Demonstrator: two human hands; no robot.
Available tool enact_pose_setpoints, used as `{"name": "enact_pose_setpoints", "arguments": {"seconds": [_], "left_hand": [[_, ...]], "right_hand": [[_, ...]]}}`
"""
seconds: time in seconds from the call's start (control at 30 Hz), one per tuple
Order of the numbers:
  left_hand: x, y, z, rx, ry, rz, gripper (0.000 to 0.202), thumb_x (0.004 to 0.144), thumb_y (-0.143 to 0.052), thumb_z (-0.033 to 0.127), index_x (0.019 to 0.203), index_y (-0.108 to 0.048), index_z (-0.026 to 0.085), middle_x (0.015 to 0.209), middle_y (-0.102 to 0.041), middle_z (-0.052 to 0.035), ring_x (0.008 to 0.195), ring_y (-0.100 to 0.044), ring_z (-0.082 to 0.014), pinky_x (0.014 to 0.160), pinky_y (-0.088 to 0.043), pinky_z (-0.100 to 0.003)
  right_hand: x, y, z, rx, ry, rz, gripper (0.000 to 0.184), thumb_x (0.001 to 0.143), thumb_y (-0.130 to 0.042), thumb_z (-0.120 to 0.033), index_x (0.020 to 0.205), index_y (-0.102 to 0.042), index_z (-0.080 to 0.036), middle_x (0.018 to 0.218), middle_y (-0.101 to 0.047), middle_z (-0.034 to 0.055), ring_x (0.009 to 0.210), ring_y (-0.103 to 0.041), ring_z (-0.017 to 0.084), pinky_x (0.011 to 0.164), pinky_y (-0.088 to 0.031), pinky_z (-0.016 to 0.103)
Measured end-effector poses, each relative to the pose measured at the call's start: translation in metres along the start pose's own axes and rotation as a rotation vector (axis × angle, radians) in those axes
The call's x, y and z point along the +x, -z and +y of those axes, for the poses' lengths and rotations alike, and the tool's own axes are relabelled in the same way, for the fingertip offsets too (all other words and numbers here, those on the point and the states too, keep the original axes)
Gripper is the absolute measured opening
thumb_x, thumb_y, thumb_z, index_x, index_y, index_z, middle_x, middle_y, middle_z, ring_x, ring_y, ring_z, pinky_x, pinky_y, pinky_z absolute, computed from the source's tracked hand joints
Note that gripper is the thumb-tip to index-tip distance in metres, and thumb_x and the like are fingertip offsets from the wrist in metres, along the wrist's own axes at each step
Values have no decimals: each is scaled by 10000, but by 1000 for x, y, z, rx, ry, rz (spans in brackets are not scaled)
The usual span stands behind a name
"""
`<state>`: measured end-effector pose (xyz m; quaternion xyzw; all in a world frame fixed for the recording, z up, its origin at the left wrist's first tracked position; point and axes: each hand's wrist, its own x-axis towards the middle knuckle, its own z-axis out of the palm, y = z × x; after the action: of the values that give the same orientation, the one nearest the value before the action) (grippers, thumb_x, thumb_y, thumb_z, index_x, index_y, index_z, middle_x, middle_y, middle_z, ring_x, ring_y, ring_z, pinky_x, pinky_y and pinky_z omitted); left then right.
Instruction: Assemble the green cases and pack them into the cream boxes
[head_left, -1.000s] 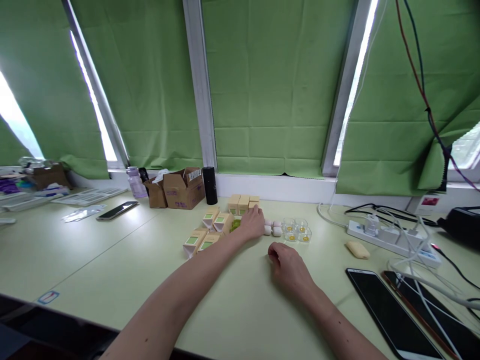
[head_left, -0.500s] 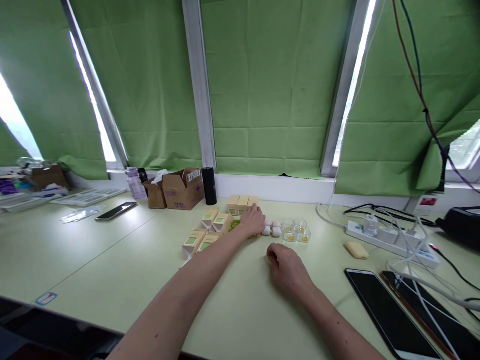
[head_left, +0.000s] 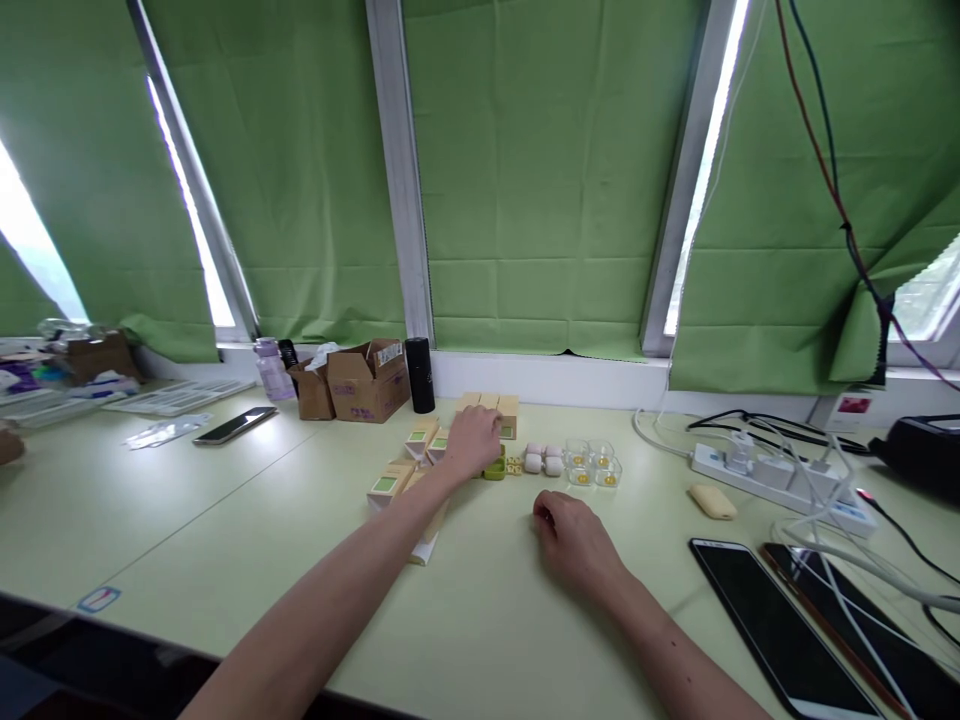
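My left hand (head_left: 474, 440) reaches over the small cream boxes with green labels (head_left: 386, 485), its fingers bent down and close together. Anything in its grasp is hidden. Just right of its fingers lie a green square container (head_left: 495, 467) and small yellow pieces (head_left: 514, 466). Behind the hand stands a row of cream boxes (head_left: 508, 415). Farther right are several small pink-and-white pieces (head_left: 544, 460) and clear jars with yellow centres (head_left: 592, 462). My right hand (head_left: 576, 538) rests on the table in front of these, fingers curled with nothing visible in them.
Cardboard boxes (head_left: 369, 382) and a black cylinder (head_left: 419, 375) stand at the back. On the right are a white power strip (head_left: 784, 480) with tangled cables, a beige case (head_left: 712, 502) and a large phone (head_left: 780, 620). Another phone (head_left: 235, 425) lies left. A blurred hand-like shape (head_left: 9, 445) shows at the left edge.
My left hand has moved left, from beside the pink-and-white pieces to above the labelled boxes, uncovering the yellow pieces. My right hand stays put. A hand-like shape has appeared at far left.
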<state>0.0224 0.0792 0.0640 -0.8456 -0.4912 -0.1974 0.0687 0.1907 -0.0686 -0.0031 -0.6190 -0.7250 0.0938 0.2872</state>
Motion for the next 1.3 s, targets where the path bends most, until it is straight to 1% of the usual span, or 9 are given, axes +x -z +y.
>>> {"name": "enact_pose_setpoints", "arguments": {"seconds": [0.13, 0.27, 0.47, 0.63, 0.73, 0.83, 0.97, 1.1, 1.3], "left_hand": [[-31, 7, -8, 27, 19, -9, 278, 953, -490, 199, 1034, -755, 180, 1014, -765, -124, 1047, -651, -300, 932, -474, -410], [-64, 9, -2, 100, -20, -39, 236, 934, -503, 159, 906, -737, 174, 876, -752, -130, 983, -649, -322, 844, -463, -417], [-89, 3, 4, 104, -99, -106, 206, 935, -522, 138, 917, -725, 169, 935, -741, -149, 1040, -625, -335, 862, -454, -433], [-93, -5, 4, 79, -103, -121, 219, 938, -520, 131, 975, -733, 168, 977, -736, -152, 1069, -609, -339, 899, -449, -460], [-95, -8, 5, 76, -114, -114, 227, 941, -513, 128, 984, -732, 168, 973, -731, -147, 1064, -603, -339, 888, -448, -457], [-95, -9, 4, 113, -124, -78, 230, 935, -500, 108, 989, -718, 155, 975, -727, -147, 1063, -596, -339, 890, -443, -455], [-88, -10, 4, 187, -115, -69, 260, 883, -480, 28, 948, -705, 142, 961, -730, -152, 1072, -607, -338, 906, -436, -449], [-78, -13, 4, 211, -82, -144, 288, 822, -506, -16, 961, -704, 140, 944, -745, -159, 1055, -647, -330, 901, -437, -430], [-72, -18, 6, 220, -65, -210, 303, 859, -503, 4, 1006, -725, 149, 971, -745, -157, 1050, -670, -307, 929, -438, -417]], "right_hand": [[0, 0, -1, -7, -6, -11, 138, 910, -543, -83, 868, -596, -203, 909, -690, 43, 814, -595, 180, 650, -312, 265], [0, -2, 1, -13, 18, -18, 140, 907, -539, -80, 869, -594, -203, 909, -692, 45, 825, -608, 187, 657, -325, 267], [0, -9, 8, -12, 74, 14, 190, 874, -523, -34, 860, -582, -214, 876, -675, 27, 786, -600, 186, 647, -336, 265], [0, -13, 12, 13, 115, 80, 392, 726, -447, 112, 896, -601, -206, 896, -655, 22, 799, -595, 178, 667, -372, 257], [0, -14, 14, 33, 140, 129, 475, 657, -421, 140, 927, -618, -199, 950, -656, 37, 857, -611, 188, 685, -397, 254], [2, -15, 16, 52, 154, 151, 490, 632, -413, 133, 916, -634, -199, 895, -656, 30, 813, -608, 189, 681, -410, 257], [5, -18, 19, 90, 144, 149, 444, 694, -417, 101, 919, -646, -206, 824, -666, 21, 745, -616, 189, 673, -428, 270], [5, -18, 20, 114, 168, 148, 360, 797, -426, 60, 924, -630, -208, 921, -687, 47, 817, -647, 196, 732, -465, 290], [4, -17, 16, 96, 182, 127, 272, 860, -453, 7, 925, -604, -209, 957, -669, 58, 866, -635, 210, 773, -485, 312]]}}
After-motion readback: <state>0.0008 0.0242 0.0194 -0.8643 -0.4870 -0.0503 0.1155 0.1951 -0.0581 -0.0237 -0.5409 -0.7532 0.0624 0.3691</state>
